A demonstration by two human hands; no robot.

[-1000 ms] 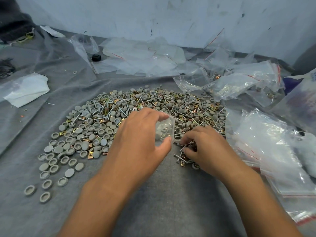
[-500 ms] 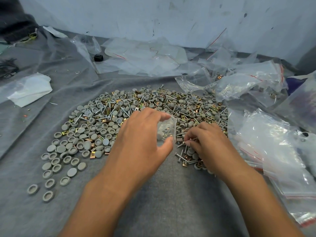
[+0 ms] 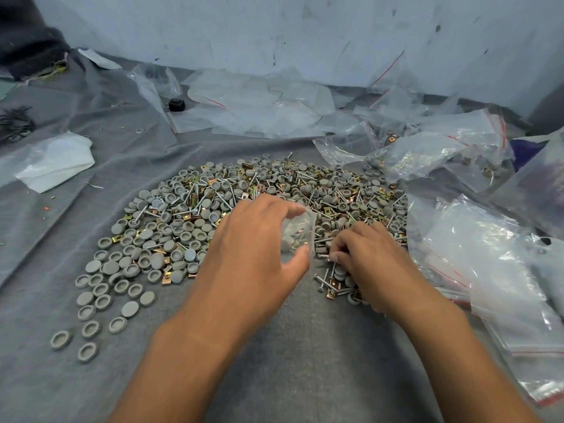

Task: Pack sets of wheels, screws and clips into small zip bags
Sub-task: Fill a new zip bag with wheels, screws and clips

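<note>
A wide heap of grey round wheels (image 3: 171,236), silver screws (image 3: 225,193) and brass clips (image 3: 117,239) lies on grey cloth. My left hand (image 3: 253,248) holds a small clear zip bag (image 3: 297,232) between thumb and fingers, just above the heap's near edge; a grey wheel and other small parts show inside it. My right hand (image 3: 372,261) sits right of the bag, fingers curled and pinching a screw, its tip pointing at the bag. Loose screws, clips and wheels (image 3: 331,283) lie under that hand.
Empty zip bags with red seals (image 3: 488,270) pile up at the right. More clear bags (image 3: 262,102) lie at the back by the wall, with some filled bags (image 3: 427,154) at the back right. A white cloth in plastic (image 3: 55,160) sits left. A small black object (image 3: 176,104) is behind.
My right hand has lifted from the loose parts near the front and moved up toward the bag with a screw. The left hand has kept holding the bag in place.
</note>
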